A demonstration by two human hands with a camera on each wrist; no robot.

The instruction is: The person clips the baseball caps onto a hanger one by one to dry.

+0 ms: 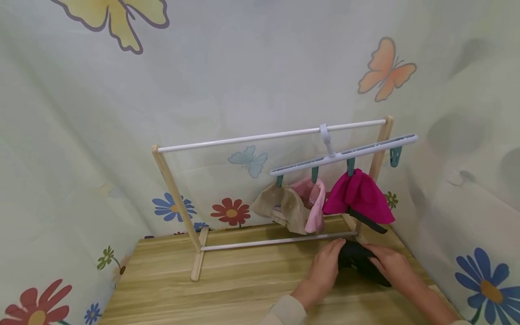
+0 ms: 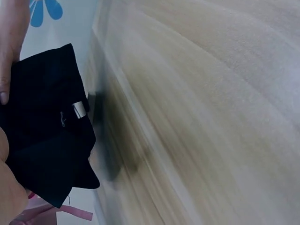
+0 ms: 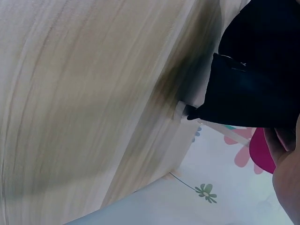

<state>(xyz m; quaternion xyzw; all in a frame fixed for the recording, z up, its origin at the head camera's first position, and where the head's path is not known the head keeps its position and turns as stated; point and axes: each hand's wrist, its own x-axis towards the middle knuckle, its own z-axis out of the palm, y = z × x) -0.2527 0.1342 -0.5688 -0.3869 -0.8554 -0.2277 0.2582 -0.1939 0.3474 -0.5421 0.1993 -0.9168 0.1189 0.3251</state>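
Both hands hold a black cloth hat [image 1: 361, 262] just over the tabletop, at the right front of a small drying rack. My left hand [image 1: 325, 266] grips its left edge, and my right hand [image 1: 392, 266] has the other side, thumb on the cloth. A small white tag [image 2: 79, 109] shows on the dark fabric in the left wrist view. Above hangs a pale clip hanger [image 1: 345, 155] with green clips. Clipped to it are a beige hat [image 1: 284, 207], a pink hat [image 1: 316, 212] and a magenta hat [image 1: 359, 196]. The rightmost clip [image 1: 395, 156] holds nothing.
The rack has a white top bar [image 1: 243, 139], wooden side posts [image 1: 176, 198] and a low white bar [image 1: 260, 243] near the table. It stands on a wood-grain table [image 1: 162, 289]. A wall cloth [image 1: 252, 67] printed with flowers and butterflies surrounds the table.
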